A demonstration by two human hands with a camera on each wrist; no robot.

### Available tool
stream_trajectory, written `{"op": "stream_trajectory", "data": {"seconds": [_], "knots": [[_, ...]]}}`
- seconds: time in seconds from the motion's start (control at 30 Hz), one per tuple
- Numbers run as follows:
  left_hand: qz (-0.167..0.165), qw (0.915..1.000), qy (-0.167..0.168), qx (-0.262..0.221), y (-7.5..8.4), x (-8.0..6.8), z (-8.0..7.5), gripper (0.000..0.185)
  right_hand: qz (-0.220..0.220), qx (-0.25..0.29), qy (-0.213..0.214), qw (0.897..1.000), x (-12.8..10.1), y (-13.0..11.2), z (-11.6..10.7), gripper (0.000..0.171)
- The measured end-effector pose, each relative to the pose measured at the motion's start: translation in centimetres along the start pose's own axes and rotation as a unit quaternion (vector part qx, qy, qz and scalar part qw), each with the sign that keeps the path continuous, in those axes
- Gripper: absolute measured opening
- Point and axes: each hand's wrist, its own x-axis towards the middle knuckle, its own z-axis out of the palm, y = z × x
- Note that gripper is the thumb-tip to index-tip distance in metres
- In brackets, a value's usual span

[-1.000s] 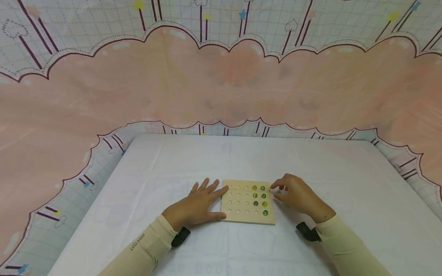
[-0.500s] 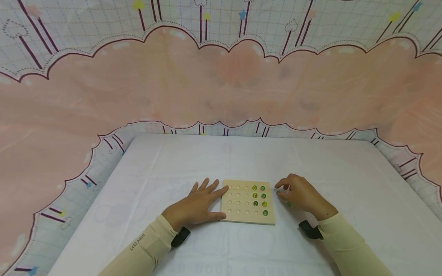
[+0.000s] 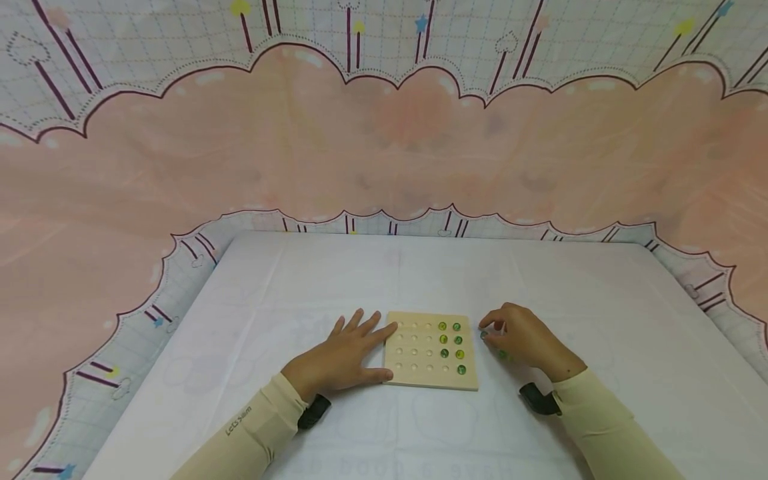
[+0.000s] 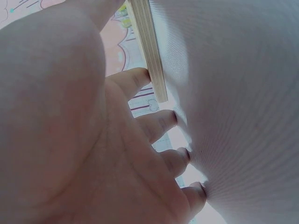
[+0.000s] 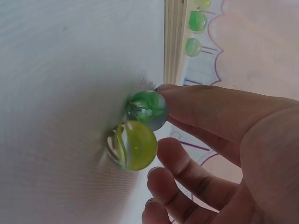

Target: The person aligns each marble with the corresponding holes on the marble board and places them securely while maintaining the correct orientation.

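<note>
I see my left hand lying flat on the white tabletop, fingers spread straight, with the index finger and thumb touching the left edge of the wooden peg board. The board lies flat near the front middle of the tabletop, between my two hands. Eight green and yellow-green marbles sit in the dimples of its two right-hand columns; the other dimples show bare wood.

My right hand rests just beside the board's right edge, fingers curled. In the right wrist view a fingertip touches a green marble that lies on the tabletop close to the board's side; I cannot tell whether the thumb closes on it. A yellow-green marble lies touching the green one, with the lower fingers just beside it.

On my left sleeve there is small dark lettering, too small for me to read with certainty. A black strap sits at the right wrist
</note>
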Motion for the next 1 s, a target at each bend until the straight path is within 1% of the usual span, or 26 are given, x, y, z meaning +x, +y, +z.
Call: {"op": "stream_trajectory", "data": {"seconds": [0.33, 0.7, 1.0], "knots": [[0.002, 1.0, 0.0, 0.003, -0.09, 0.03, 0.04, 0.085, -0.001, 0.003, -0.001, 1.0, -0.12, 0.06, 0.02, 0.016], [0.0, 1.0, -0.001, 0.001, -0.08, 0.01, 0.06, 0.086, -0.019, -0.003, -0.001, 1.0, -0.15, 0.11, -0.09, 0.014], [-0.004, 1.0, -0.002, 0.006, -0.14, 0.13, 0.09, 0.086, -0.016, -0.009, -0.001, 1.0, -0.27, -0.31, -0.22, 0.015]]}}
